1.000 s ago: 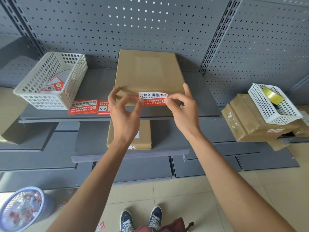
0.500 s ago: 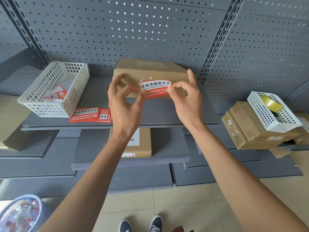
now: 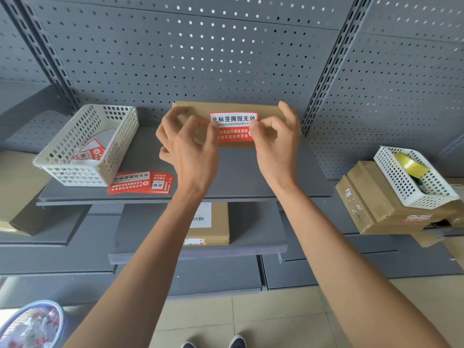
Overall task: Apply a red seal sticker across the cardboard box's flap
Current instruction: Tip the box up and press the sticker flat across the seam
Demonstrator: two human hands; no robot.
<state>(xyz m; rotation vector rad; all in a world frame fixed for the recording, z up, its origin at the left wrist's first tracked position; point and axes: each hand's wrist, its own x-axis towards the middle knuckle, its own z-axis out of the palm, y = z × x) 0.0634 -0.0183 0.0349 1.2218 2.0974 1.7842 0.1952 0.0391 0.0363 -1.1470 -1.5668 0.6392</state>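
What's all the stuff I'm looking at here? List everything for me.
cardboard box: one, brown, top shelf, against the pegboard
seal sticker: one, red and white, on the box front, held at both ends
loose stickers: a small stack, red, top shelf at left
left basket: one, white, beside the stack, stickers inside
right basket: one, white, on brown boxes, yellow tape roll inside
labelled box: one, brown, lower shelf
bin: one, bottom left, on the floor
left hand: on the sticker's left end
right hand: on its right end

Red seal sticker (image 3: 234,126) held by left hand (image 3: 187,144) and right hand (image 3: 275,144) against cardboard box (image 3: 268,109) on grey shelf (image 3: 241,172).
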